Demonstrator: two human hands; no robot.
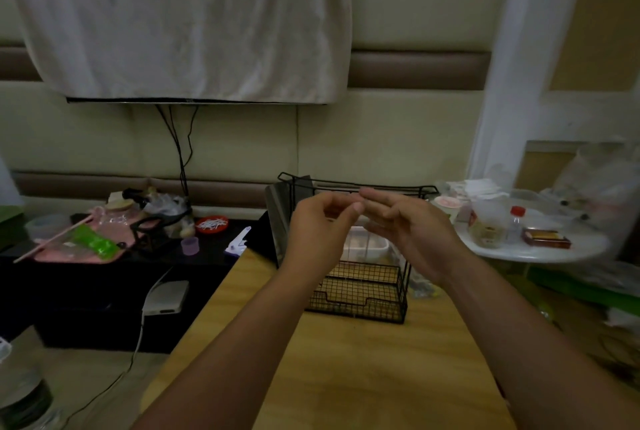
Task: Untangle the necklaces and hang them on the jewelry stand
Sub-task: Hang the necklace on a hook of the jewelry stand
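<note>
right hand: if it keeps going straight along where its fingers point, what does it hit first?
Probably the left hand. The right hand has its fingers aimed left and slightly up, tips nearly meeting the left thumb. The wire stand's top rail sits behind them; depth is unclear.

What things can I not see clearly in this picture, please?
- Head view: any necklace between the left hand and right hand is too thin and blurred to see, so each grip is unclear.
- Head view: the middle of the black wire stand is hidden behind both hands.
- Head view: items on the white round table are blurred.
</note>
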